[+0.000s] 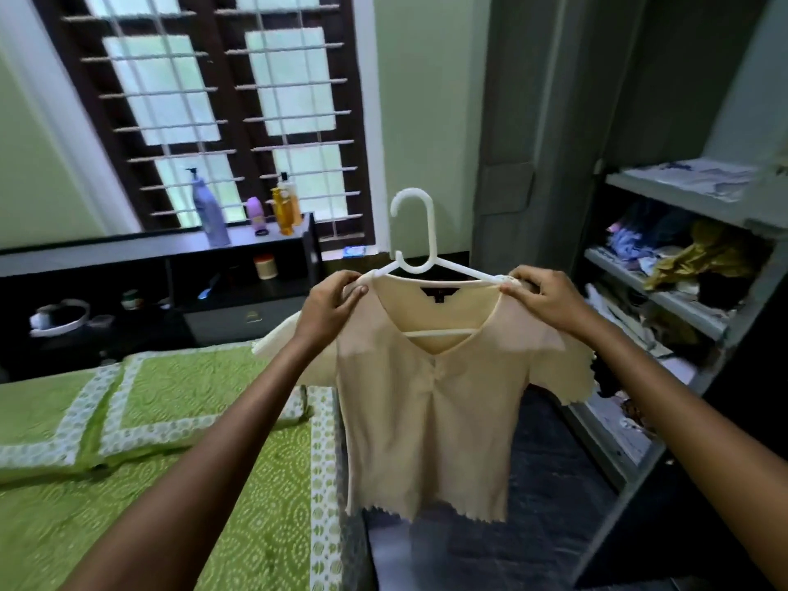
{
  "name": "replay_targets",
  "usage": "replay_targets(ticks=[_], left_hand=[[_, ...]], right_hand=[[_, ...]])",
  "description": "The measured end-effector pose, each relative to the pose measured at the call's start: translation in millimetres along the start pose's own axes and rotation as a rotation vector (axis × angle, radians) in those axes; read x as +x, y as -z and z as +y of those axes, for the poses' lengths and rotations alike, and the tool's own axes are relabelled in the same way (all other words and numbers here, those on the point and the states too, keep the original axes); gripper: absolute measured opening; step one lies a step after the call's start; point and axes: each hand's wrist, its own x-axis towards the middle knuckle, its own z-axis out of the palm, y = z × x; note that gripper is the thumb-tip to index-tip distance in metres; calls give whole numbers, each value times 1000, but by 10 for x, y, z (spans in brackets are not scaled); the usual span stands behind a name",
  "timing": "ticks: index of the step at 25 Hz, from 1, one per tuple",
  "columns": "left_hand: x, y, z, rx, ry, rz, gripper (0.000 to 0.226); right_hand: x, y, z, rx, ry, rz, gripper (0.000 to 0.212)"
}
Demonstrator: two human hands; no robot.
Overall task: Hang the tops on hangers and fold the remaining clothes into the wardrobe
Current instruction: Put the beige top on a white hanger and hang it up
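Between the bed [149,441] and the wardrobe [665,292], both hands hold a cream top [426,420] up on a white hanger [415,232]. Left hand [330,302] pinches the top's left shoulder over the hanger arm; right hand [543,298] pinches the right shoulder. A dark neck label [438,295] is too small to read. Open dark floor [533,526] lies below the hem, beside the bed's edge.
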Motion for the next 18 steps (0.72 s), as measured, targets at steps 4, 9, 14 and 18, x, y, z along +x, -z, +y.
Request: replay_targets(ticks=[4, 9, 14, 18], left_hand=[[794, -503, -152, -91, -80, -63, 16], [1475, -1248, -189, -144, -182, -137, 15], [2254, -2085, -65, -167, -275, -184, 20], [2910, -2712, 181, -245, -369, -230, 22]], right_hand=[[282, 148, 261, -41, -126, 135, 18], [418, 309, 647, -92, -263, 176, 23], [735, 624, 1081, -229, -299, 333, 26], [931, 985, 1436, -320, -327, 485, 23]])
